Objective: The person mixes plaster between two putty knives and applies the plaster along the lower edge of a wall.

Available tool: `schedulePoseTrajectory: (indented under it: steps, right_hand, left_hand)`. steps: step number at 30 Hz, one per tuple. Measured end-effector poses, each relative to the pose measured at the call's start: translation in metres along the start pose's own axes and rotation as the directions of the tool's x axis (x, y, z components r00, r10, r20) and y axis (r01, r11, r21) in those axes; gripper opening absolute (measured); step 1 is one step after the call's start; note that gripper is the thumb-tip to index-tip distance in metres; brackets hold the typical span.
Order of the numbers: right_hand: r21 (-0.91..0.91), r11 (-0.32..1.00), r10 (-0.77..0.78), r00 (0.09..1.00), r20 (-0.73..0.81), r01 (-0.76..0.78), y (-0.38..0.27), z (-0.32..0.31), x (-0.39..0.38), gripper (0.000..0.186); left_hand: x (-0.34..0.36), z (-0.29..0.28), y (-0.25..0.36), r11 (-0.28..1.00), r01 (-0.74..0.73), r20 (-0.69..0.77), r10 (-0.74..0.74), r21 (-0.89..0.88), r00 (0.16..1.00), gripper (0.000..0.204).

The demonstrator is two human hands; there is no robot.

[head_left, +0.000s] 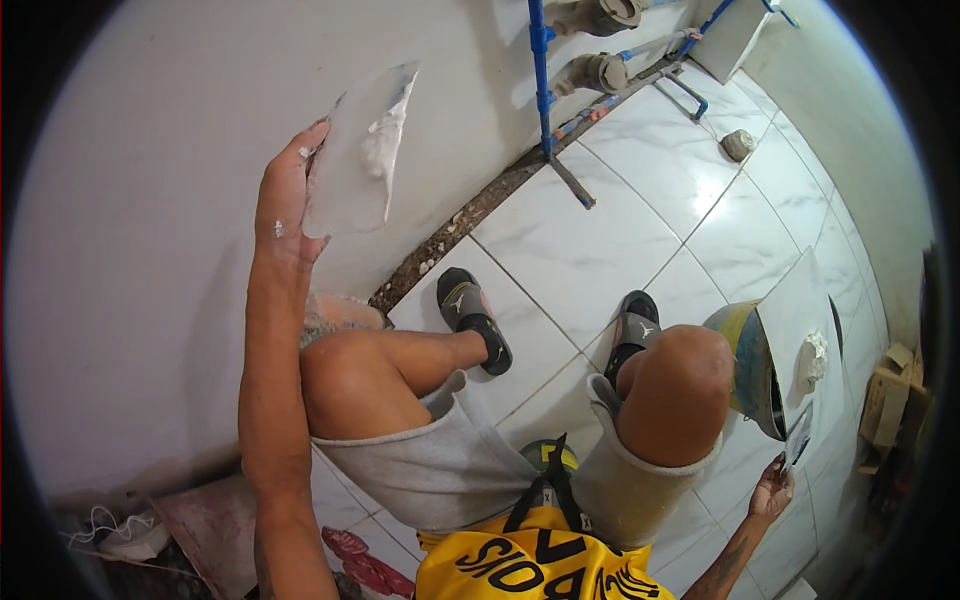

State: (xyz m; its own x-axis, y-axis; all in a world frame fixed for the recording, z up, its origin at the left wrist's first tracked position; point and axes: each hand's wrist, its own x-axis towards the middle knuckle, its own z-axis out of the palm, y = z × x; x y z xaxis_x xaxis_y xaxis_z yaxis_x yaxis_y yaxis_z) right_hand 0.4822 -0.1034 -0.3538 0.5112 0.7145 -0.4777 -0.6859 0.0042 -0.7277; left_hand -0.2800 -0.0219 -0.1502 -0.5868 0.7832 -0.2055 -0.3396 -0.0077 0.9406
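My left hand [283, 205] is raised beside the white wall [170, 200], its fingers closed around one edge of a broad, flat spreading blade [340, 190]. A streak of white putty [380, 150] clings to that blade's far side. Low on the right, my right hand [771, 490] grips a smaller putty knife [797, 442] with a smeared blade. Its tip is close to the edge of a pale board [790, 310], which lies tilted over a bucket [738, 330]. On the board sits a lump of white putty [812, 362].
Blue pipes [541, 80] with grey fittings stand along the wall by a rough open groove [445, 240]. A round stone-like lump [737, 146] lies on the white floor tiles [630, 190]. Cardboard pieces [885, 400] are at far right; a white cable [105, 525] lies lower left.
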Motion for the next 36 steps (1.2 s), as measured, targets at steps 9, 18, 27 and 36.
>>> schedulePoseTrajectory:
  steps: [9,18,27,36]
  right_hand:
    - [0.229,0.940,0.135,0.894,0.427,-0.252,-0.002,-0.012,0.023,0.030]
    - [0.263,0.963,-0.091,0.848,0.523,-0.059,-0.002,0.037,-0.027,0.037]
    - [0.073,0.996,-0.084,0.674,0.734,0.045,-0.029,0.151,-0.019,0.038]
    - [-0.517,0.444,0.004,0.575,0.818,0.732,0.025,0.378,-0.148,0.017]
  left_hand:
    - [0.003,-0.003,0.001,1.000,0.007,-0.008,-0.007,0.029,1.000,0.024]
    - [-0.005,0.018,0.001,0.999,0.031,0.007,-0.031,-0.013,0.999,0.025]
    - [-0.014,0.034,0.000,0.997,0.071,0.057,-0.071,0.003,0.996,0.032]
    - [-0.010,0.042,-0.023,0.982,0.187,0.284,-0.179,-0.002,0.942,0.040]
